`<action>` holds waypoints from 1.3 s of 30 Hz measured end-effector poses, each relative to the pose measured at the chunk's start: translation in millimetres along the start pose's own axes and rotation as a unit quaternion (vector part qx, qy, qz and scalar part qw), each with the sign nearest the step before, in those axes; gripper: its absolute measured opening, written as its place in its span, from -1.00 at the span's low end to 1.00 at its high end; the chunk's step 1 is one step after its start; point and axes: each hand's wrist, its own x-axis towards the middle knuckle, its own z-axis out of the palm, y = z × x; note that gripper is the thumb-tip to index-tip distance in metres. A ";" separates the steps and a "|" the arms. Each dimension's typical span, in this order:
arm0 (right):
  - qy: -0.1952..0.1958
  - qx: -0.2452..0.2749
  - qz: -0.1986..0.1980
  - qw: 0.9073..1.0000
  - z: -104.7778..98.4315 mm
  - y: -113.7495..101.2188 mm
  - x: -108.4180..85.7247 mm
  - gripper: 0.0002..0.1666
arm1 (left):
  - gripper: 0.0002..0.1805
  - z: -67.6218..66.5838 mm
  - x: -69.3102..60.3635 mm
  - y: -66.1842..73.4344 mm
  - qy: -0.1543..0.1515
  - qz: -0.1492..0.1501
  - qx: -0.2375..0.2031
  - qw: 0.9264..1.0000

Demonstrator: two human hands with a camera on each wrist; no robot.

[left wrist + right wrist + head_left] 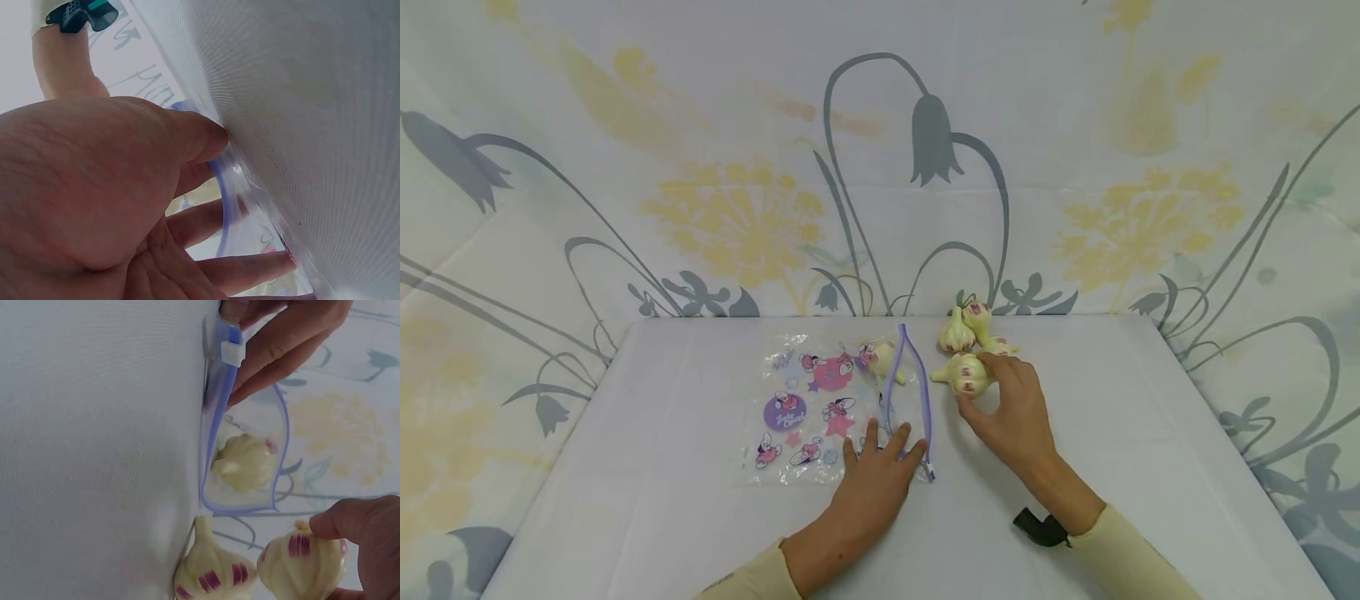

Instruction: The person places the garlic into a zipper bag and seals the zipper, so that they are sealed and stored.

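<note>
Pale sleeves (1127, 554) sit nearest me. The left hand (876, 483) presses, fingers spread, on the zip bag (831, 404), one bulb (247, 461) inside; the right hand (1011, 412) grips a garlic bulb (967, 375) beside its mouth. Seemingly the pick-up; bagging next calls for a wide opening.

Holds both forearms (822, 542) outstretched, angled inward; rests the left hand (876, 479) palm down with fingers (897, 442) splayed and nearly straight; curves the right hand (1011, 412), farther forward, into a pinching grip with thumb (973, 412) opposing bent fingers.
</note>
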 end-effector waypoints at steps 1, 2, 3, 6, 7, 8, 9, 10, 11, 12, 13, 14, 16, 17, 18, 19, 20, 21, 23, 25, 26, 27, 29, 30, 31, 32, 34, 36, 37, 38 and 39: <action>0.000 0.001 -0.003 1.000 1.5 -1.2 0.4 -0.29 | -0.53 -0.6 0.2 -0.2 -0.003 0.000 -0.001 1.000; -0.002 0.003 -0.005 1.000 3.3 -2.5 0.9 -0.29 | -0.53 -1.0 0.5 -0.4 -0.005 -0.001 -0.002 1.000; -0.004 0.004 -0.007 1.000 5.0 -3.8 1.4 -0.29 | -0.52 -1.3 0.6 -0.4 -0.007 -0.002 -0.003 1.000; -0.012 0.005 -0.007 1.000 10.5 -8.4 2.2 -0.25 | -0.52 -0.8 0.7 -0.3 -0.007 -0.001 0.000 1.000; -0.016 0.005 -0.005 1.000 12.4 -10.1 2.6 -0.24 | -0.52 -0.2 0.7 -0.3 -0.005 -0.001 0.002 1.000; -0.021 0.005 -0.003 1.000 14.4 -11.7 2.9 -0.23 | -0.52 0.2 0.6 -0.2 -0.002 -0.001 0.004 1.000; -0.025 0.006 -0.001 1.000 16.4 -13.4 3.3 -0.22 | -0.52 0.6 0.6 -0.2 0.000 -0.001 0.005 1.000; -0.030 0.007 0.002 1.000 18.6 -15.1 3.7 -0.22 | -0.52 0.8 0.4 0.0 0.002 0.000 0.006 1.000; -0.035 0.009 0.004 0.999 20.8 -16.8 4.2 -0.22 | -0.53 0.8 0.1 0.1 0.004 0.000 0.007 1.000; -0.040 0.012 0.006 0.999 23.0 -18.4 4.7 -0.23 | -0.53 0.7 -0.1 0.3 0.006 0.000 0.008 1.000; -0.045 0.015 0.007 0.999 25.3 -20.0 5.2 -0.24 | -0.53 0.7 -0.2 0.4 0.007 -0.001 0.008 1.000; -0.049 0.019 0.007 0.999 27.4 -21.5 5.9 -0.25 | -0.53 0.4 -0.4 0.6 0.007 -0.001 0.009 1.000; -0.057 0.025 0.002 0.998 31.6 -24.4 7.2 -0.27 | -0.52 0.4 -0.6 1.1 0.007 0.000 0.011 1.000; -0.061 0.027 -0.001 0.998 33.7 -25.6 8.0 -0.28 | -0.52 0.4 -0.6 1.0 0.008 0.001 0.013 1.000; -0.064 0.028 -0.005 0.998 35.8 -26.6 8.7 -0.29 | -0.52 0.6 -0.6 1.1 0.008 0.001 0.015 1.000; -0.067 0.027 -0.008 0.997 38.0 -27.4 9.5 -0.29 | -0.52 0.9 -0.5 1.0 0.010 0.002 0.017 1.000; -0.069 0.025 -0.011 0.997 40.2 -27.9 10.3 -0.30 | -0.52 1.0 -0.5 0.9 0.013 0.003 0.019 1.000; -0.070 0.021 -0.014 0.997 42.6 -27.9 10.9 -0.30 | -0.53 1.5 -0.5 0.9 0.017 0.004 0.021 1.000; -0.071 0.013 -0.017 0.997 47.0 -27.8 11.9 -0.29 | -0.54 2.2 -0.4 0.6 0.027 0.008 0.024 0.999; -0.071 0.003 -0.020 0.997 51.1 -27.0 12.9 -0.29 | -0.55 3.1 -0.1 0.6 0.033 0.011 0.024 0.999; -0.071 -0.002 -0.021 0.997 53.1 -26.3 13.4 -0.30 | -0.55 3.8 0.1 0.6 0.036 0.013 0.022 0.999; -0.072 -0.007 -0.023 0.997 55.2 -25.5 13.8 -0.30 | -0.55 4.2 0.3 0.6 0.036 0.015 0.022 0.999; -0.074 -0.013 -0.025 0.997 58.8 -24.5 15.3 -0.31 | -0.55 3.9 0.5 0.7 0.035 0.016 0.024 0.999; -0.075 -0.015 -0.025 0.997 60.4 -24.1 16.2 -0.31 | -0.55 3.4 0.5 0.8 0.034 0.016 0.024 0.999; -0.077 -0.018 -0.026 0.997 62.1 -23.7 17.1 -0.31 | -0.55 3.1 0.3 0.8 0.033 0.015 0.025 0.999; -0.079 -0.020 -0.027 0.996 63.6 -23.5 18.0 -0.31 | -0.55 2.7 0.1 0.8 0.033 0.014 0.026 0.999; -0.082 -0.021 -0.025 0.996 65.9 -24.0 19.9 -0.31 | -0.55 1.3 -0.5 0.8 0.033 0.014 0.032 0.999; -0.088 -0.021 -0.022 0.996 67.9 -24.7 21.5 -0.30 | -0.55 1.0 -1.2 0.8 0.034 0.014 0.034 0.999; -0.092 -0.021 -0.019 0.995 68.9 -25.2 22.3 -0.30 | -0.54 0.9 -1.4 0.9 0.035 0.013 0.035 0.999; -0.095 -0.020 -0.015 0.995 69.7 -25.7 22.8 -0.29 | -0.55 0.9 -1.4 0.9 0.035 0.013 0.036 0.999; -0.097 -0.020 -0.012 0.995 70.6 -26.1 23.4 -0.29 | -0.55 0.8 -1.3 1.0 0.034 0.013 0.038 0.999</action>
